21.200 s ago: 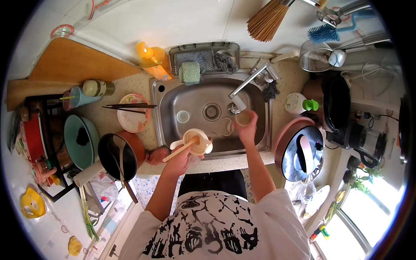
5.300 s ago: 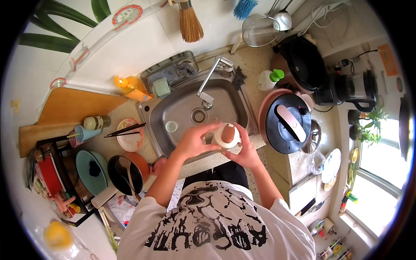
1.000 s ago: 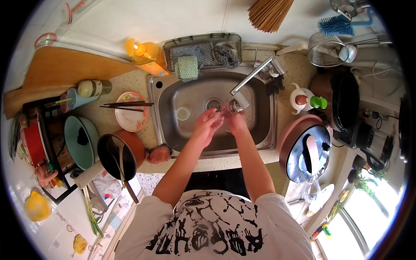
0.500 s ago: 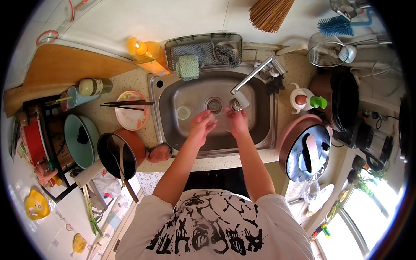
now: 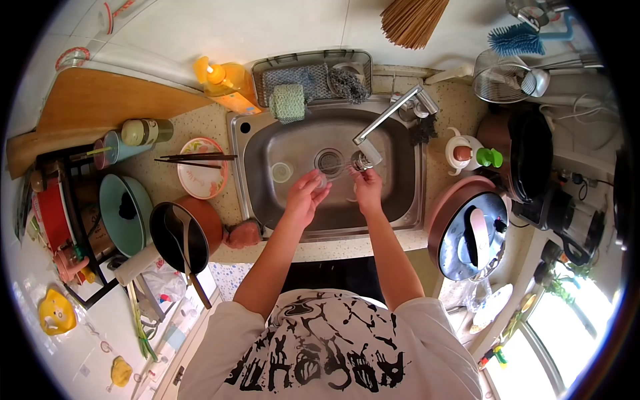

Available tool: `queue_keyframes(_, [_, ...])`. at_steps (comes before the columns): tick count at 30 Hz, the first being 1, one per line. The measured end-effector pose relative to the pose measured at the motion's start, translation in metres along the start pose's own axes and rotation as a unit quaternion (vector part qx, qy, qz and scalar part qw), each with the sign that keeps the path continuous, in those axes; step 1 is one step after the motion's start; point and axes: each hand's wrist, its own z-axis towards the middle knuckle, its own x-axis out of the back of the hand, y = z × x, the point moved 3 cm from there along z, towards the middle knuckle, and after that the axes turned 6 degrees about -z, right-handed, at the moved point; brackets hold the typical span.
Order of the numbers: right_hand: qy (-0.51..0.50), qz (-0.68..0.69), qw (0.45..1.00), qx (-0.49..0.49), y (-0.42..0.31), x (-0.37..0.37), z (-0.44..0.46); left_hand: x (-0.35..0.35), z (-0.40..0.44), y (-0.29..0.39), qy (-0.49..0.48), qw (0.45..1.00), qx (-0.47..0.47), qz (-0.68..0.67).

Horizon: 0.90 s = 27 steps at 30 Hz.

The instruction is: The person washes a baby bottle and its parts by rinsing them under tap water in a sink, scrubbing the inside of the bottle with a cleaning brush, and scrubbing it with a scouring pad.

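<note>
Over the steel sink (image 5: 267,200), my left hand (image 5: 305,197) curls its fingers around something small and clear, too blurred to name. My right hand (image 5: 368,191) is closed at the swivelling head of the faucet (image 5: 363,159), which is tipped to the left. Thin streaks of water run from the faucet head toward my left fingers. Left of my left hand, a small clear round lid or cup (image 5: 282,173) lies on the sink floor. The drain (image 5: 329,161) is just beyond my hands.
Left of the sink are a plate (image 5: 193,183) with chopsticks (image 5: 197,159) across it and a pot (image 5: 207,223) holding a spoon. Behind stand a soap bottle (image 5: 230,80) and a rack (image 5: 313,57) with scrubbers. A lidded pan (image 5: 470,237) is on the right.
The faucet head has swung slightly left with my right hand, and water streaks now show between my hands. My left hand has shifted slightly left.
</note>
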Motion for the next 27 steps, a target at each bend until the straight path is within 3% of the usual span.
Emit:
queue_keyframes(9, [0.035, 0.055, 0.985, -0.161, 0.017, 0.017, 0.015, -0.064, 0.008, -0.018, -0.095, 0.993, 0.037, -0.068])
queue_keyframes(15, [0.066, 0.084, 0.972, -0.21, 0.023, 0.033, 0.018, -0.078, 0.04, -0.027, -0.095, 0.993, 0.045, -0.053])
queue_keyframes(21, [0.03, 0.102, 0.969, -0.225, 0.029, 0.041, 0.019, -0.077, 0.029, -0.022, -0.116, 0.993, 0.019, -0.026])
queue_keyframes(24, [-0.002, -0.218, 0.966, -0.14, 0.076, 0.057, 0.034, -0.068, 0.018, -0.016, -0.102, 0.994, 0.008, 0.035])
queue_keyframes(27, [-0.042, -0.563, 0.825, -0.034, 0.029, 0.042, 0.016, -0.06, 0.002, -0.008, -0.111, 0.992, -0.016, 0.059])
